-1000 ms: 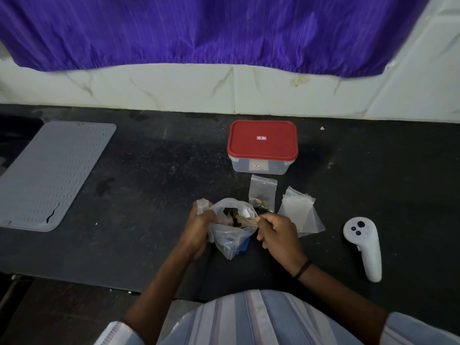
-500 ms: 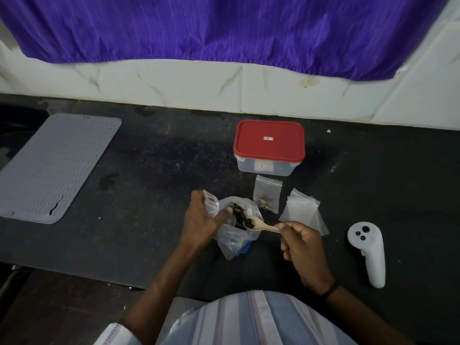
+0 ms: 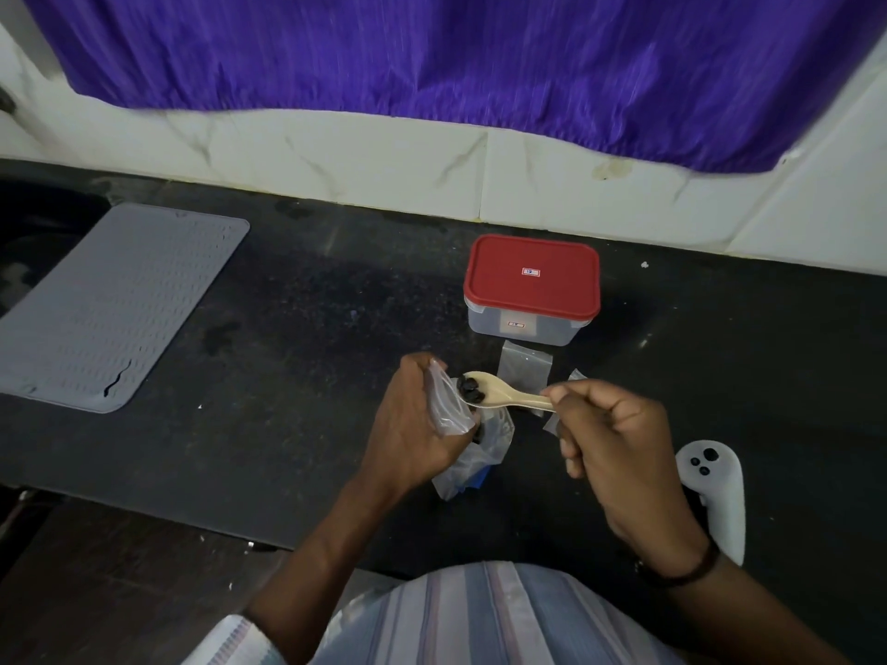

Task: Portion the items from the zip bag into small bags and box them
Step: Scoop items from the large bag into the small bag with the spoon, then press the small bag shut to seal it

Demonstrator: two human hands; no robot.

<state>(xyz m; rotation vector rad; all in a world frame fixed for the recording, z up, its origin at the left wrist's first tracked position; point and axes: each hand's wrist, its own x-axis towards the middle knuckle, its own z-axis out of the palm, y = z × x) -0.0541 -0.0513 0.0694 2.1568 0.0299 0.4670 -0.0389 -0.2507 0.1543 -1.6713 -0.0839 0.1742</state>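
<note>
My left hand (image 3: 412,424) grips a small clear bag (image 3: 446,405), holding its mouth up. Under it the zip bag (image 3: 482,453), clear with a blue strip, stands on the black counter with dark items inside. My right hand (image 3: 609,443) pinches the handle of a cream plastic spoon (image 3: 509,398). The spoon's bowl carries a few dark items and hovers at the small bag's mouth. A clear box with a red lid (image 3: 532,276) stands shut just beyond. One small bag (image 3: 523,371) lies flat in front of the box.
A stack of small clear bags (image 3: 552,422) lies mostly hidden behind my right hand. A white handheld controller (image 3: 715,491) rests at the right. A grey ribbed mat (image 3: 105,304) covers the counter's left end. The white tiled wall and a purple curtain close the back.
The spoon has come up out of the zip bag loaded with dark items. My left hand has let go of the zip bag's rim and now holds a small bag up beside the spoon.
</note>
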